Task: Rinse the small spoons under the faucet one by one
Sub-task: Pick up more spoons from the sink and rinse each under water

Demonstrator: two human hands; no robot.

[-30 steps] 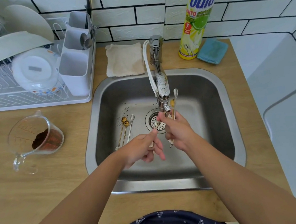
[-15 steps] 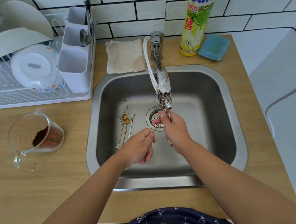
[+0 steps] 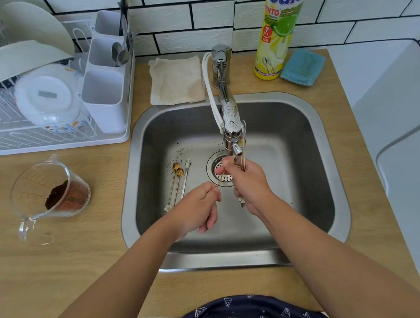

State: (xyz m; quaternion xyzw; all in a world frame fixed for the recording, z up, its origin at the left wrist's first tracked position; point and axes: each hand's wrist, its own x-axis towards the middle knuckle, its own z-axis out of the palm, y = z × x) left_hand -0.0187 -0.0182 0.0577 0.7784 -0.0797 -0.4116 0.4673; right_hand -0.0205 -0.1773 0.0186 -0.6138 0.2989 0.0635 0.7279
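under the faucet (image 3: 229,117), the right hand (image 3: 249,183) has drawn its clamped spoons lower; left hand (image 3: 197,209) pinches one gold spoon (image 3: 221,178), mid-rinse

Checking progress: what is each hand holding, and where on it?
Left hand pinches a thin gold spoon by its handle end. Right hand grips other spoons around mid-handle under the faucet.

The white spoon no longer sticks up above the right hand (image 3: 250,182).

Bright, even daylight, soft shadows, sharp focus, wide-angle bending at edges.
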